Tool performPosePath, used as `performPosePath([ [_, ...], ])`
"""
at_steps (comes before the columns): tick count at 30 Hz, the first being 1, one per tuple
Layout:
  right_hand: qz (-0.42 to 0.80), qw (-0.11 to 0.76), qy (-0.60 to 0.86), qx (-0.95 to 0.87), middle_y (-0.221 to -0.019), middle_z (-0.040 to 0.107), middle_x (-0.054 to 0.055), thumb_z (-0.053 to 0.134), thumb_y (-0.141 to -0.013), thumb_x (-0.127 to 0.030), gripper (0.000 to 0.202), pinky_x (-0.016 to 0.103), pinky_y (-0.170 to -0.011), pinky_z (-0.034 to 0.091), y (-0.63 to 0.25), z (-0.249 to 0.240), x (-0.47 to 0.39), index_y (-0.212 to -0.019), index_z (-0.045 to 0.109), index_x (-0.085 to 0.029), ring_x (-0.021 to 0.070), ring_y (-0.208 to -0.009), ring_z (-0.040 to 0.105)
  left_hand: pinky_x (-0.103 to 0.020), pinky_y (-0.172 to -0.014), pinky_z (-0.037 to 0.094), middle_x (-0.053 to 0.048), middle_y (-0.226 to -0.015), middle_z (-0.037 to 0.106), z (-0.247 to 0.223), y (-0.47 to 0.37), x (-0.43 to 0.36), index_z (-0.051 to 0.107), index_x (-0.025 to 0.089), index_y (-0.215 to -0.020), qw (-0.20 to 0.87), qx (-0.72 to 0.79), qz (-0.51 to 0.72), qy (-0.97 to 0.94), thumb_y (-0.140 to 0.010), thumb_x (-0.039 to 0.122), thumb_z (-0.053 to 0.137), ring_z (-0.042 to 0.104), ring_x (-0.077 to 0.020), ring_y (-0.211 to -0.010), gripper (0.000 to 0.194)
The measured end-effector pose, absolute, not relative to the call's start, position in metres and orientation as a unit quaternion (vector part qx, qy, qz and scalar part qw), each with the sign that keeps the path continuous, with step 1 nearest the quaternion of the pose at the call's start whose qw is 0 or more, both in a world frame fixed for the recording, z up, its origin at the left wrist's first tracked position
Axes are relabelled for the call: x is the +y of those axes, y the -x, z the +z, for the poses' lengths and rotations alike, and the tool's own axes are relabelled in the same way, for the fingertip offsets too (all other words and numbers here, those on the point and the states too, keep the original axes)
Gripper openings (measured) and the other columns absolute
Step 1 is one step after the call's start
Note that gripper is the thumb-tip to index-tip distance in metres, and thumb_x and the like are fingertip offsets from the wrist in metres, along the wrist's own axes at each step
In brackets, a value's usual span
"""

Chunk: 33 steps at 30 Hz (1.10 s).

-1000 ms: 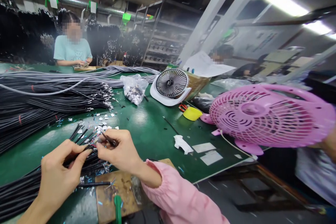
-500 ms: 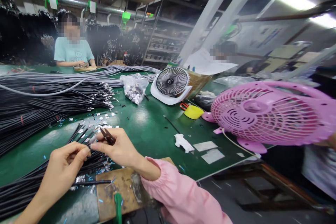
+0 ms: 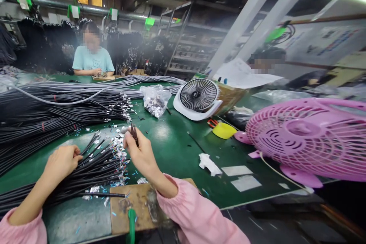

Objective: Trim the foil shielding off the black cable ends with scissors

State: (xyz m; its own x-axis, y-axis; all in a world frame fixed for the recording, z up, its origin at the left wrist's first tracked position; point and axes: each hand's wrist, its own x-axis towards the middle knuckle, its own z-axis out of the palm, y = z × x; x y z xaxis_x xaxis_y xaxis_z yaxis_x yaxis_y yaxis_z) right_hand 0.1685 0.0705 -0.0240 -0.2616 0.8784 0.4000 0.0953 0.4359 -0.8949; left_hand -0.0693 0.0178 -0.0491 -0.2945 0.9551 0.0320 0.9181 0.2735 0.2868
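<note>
Black cables (image 3: 94,167) lie in a loose near bundle at the left part of the tabletop (image 3: 171,152), close to its near edge, their cut ends fanned toward the middle among foil scraps (image 3: 118,146) and small blue bits. The left hand (image 3: 63,160) is over this bundle, fingers curled and thumb close to them; its grip is partly hidden, so whether it has hold of a cable I cannot tell. The right hand (image 3: 141,154) is beyond the bundle's tips, its grip closed around dark snips (image 3: 134,135) (the points stick up past the fingers). A brown board (image 3: 133,194) sits along the near edge, with one black cable end lying across its left part and a green handle (image 3: 132,221) at its front. Toward the far left corner, a larger far bundle (image 3: 74,108) of dark cables lies beneath and beside grey cables (image 3: 134,82), which run along the far side to a white fan (image 3: 199,94). A clear plastic bag (image 3: 156,101) of small pieces sits just left of that fan. A pink fan (image 3: 288,133) stands by the right edge, a yellow item (image 3: 224,130) near its foot. Across the far edge sits a person in a light blue shirt (image 3: 93,59), hands at a small board (image 3: 103,77).
</note>
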Motion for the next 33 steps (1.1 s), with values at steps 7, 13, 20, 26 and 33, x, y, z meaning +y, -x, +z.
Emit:
performPosePath([
  [7, 0.376, 0.418, 0.299, -0.771, -0.058, 0.051, -0.003, 0.041, -0.095, -0.030, 0.029, 0.023, -0.054, 0.035, -0.167, -0.021, 0.068, -0.069, 0.047, -0.021, 0.0116, -0.053, 0.046, -0.034, -0.072, 0.050, -0.011, -0.093, 0.074, -0.051, 0.056, 0.027, 0.065, 0.022, -0.084, 0.035, 0.778, 0.096, -0.620, -0.085, 0.033, 0.046, 0.071, -0.0294, -0.087, 0.023],
  [13, 0.320, 0.394, 0.300, -0.807, -0.057, 0.047, -0.004, 0.048, -0.091, -0.017, 0.031, 0.023, -0.055, 0.032, -0.166, -0.023, 0.069, -0.061, 0.042, -0.021, 0.0109, -0.055, 0.042, -0.041, -0.076, 0.052, -0.019, -0.085, 0.071, -0.048, 0.044, 0.038, 0.067, 0.015, -0.084, 0.021, 0.784, 0.150, -0.602, -0.080, 0.024, 0.042, 0.071, -0.0348, -0.085, 0.026],
  [20, 0.292, 0.420, 0.307, -0.802, -0.065, 0.065, -0.001, 0.062, -0.079, -0.008, 0.015, 0.023, -0.059, 0.040, -0.165, -0.025, 0.068, -0.069, 0.066, -0.018, 0.0120, -0.058, 0.051, -0.033, -0.072, 0.056, -0.007, -0.082, 0.072, -0.012, 0.024, 0.028, 0.066, 0.018, -0.110, 0.096, 0.710, 0.322, -0.619, -0.083, 0.050, 0.040, 0.069, -0.0214, -0.071, 0.050],
  [26, 0.291, 0.471, 0.281, -0.784, -0.068, 0.068, 0.002, 0.061, -0.082, -0.015, 0.011, 0.026, -0.060, 0.046, -0.167, -0.026, 0.064, -0.076, 0.070, -0.017, 0.0134, -0.060, 0.055, -0.020, -0.037, 0.031, 0.007, -0.049, 0.046, 0.001, 0.009, 0.010, 0.071, 0.017, -0.098, 0.309, 0.593, 0.480, -0.568, -0.068, 0.061, 0.065, 0.038, -0.0087, -0.039, 0.055],
  [33, 0.302, 0.501, 0.239, -0.775, -0.066, 0.063, 0.001, 0.064, -0.084, -0.019, 0.009, 0.025, -0.056, 0.044, -0.163, -0.022, 0.063, -0.080, 0.073, -0.017, 0.0127, -0.058, 0.054, -0.020, -0.038, 0.032, 0.004, -0.042, 0.046, -0.003, 0.006, 0.004, 0.058, 0.019, -0.057, 0.352, 0.576, 0.437, -0.595, -0.073, 0.066, 0.058, 0.038, -0.0088, -0.038, 0.049],
])
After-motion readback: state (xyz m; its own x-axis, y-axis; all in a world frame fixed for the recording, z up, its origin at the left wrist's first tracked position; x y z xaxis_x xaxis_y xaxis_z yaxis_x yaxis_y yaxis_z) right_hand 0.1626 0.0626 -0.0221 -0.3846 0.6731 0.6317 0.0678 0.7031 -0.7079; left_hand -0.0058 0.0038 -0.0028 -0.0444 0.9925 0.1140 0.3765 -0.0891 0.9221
